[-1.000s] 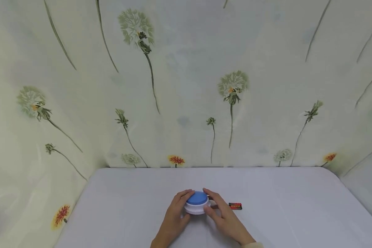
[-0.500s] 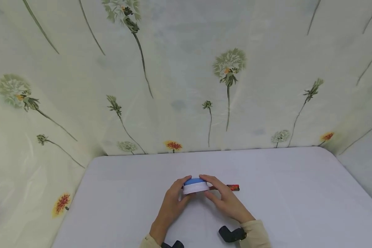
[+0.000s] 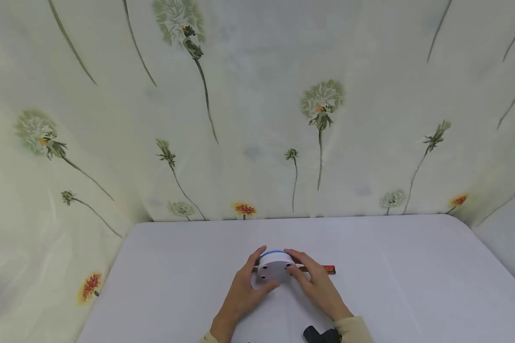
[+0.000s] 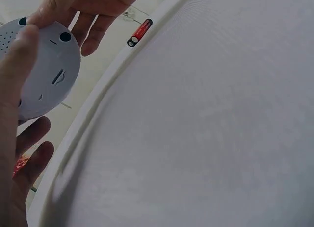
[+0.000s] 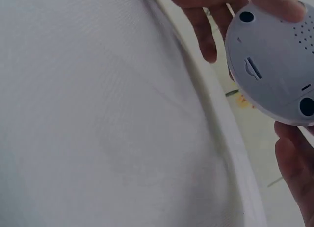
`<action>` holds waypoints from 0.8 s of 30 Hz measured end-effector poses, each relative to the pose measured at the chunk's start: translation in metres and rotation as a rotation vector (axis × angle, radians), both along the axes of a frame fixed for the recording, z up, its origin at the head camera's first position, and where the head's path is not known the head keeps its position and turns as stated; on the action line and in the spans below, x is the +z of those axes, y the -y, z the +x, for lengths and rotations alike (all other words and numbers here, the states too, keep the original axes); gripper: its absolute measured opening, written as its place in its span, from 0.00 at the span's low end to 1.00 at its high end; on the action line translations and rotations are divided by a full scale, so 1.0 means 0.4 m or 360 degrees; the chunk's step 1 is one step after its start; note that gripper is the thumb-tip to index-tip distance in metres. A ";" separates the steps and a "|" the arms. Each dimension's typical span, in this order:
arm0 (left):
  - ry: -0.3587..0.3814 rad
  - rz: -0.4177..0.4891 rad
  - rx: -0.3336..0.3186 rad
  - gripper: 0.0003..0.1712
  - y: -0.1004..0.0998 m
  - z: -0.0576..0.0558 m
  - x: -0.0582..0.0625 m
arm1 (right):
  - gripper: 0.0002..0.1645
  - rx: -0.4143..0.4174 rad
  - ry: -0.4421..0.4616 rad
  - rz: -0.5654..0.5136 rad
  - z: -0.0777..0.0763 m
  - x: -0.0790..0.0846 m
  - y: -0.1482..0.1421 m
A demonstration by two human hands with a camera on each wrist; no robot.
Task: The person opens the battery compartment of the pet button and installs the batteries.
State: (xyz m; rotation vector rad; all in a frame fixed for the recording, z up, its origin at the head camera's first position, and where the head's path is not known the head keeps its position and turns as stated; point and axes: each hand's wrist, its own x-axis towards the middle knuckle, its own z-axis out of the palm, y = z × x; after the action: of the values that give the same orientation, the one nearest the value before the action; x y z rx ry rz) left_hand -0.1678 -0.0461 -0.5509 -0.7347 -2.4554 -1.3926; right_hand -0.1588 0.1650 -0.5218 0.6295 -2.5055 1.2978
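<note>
Both hands hold a round white push button (image 3: 276,272), raised and tilted so its underside faces the head camera. Only a thin blue arc of its top shows at the far edge. My left hand (image 3: 245,291) grips the left side with its fingers, and its thumb reaches across below. On the right side, my right hand (image 3: 319,282) has its fingers at the upper edge and its thumb against the underside. In the left wrist view the push button's underside (image 4: 51,72) shows dark round feet, speaker holes and a slotted cover catch.
Red and black batteries (image 3: 329,269) lie on the white-covered table (image 3: 407,276), just right of the right hand. A flower-printed curtain (image 3: 257,119) rises behind the table's far edge. A black angled piece (image 3: 321,335) sits at the right sleeve.
The push button has been tipped back: its blue top faced the head camera a second ago, and now its underside does. The hands have turned with it, and the head view has shifted.
</note>
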 end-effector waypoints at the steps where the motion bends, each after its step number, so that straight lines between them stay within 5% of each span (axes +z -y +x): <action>1: -0.0006 0.0003 -0.0019 0.51 -0.001 0.003 -0.002 | 0.25 -0.0022 0.0026 -0.0018 0.003 -0.002 -0.001; 7: -0.0162 -0.0035 -0.0021 0.65 -0.004 0.009 -0.013 | 0.20 -0.0182 0.0204 -0.0093 0.011 -0.002 0.003; 15: -0.0240 -0.0118 0.0002 0.61 -0.003 0.017 -0.016 | 0.17 -0.0385 0.0423 -0.0156 0.019 0.005 0.020; 24: -0.0296 -0.0242 0.0091 0.59 -0.007 0.003 -0.005 | 0.18 -0.0381 0.0464 -0.0139 0.009 -0.002 0.027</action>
State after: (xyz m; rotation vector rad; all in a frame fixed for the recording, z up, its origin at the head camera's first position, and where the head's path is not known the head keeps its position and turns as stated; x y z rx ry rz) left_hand -0.1666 -0.0435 -0.5531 -0.7812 -2.4335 -1.0743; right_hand -0.1553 0.1541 -0.5227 0.1205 -2.6278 1.4854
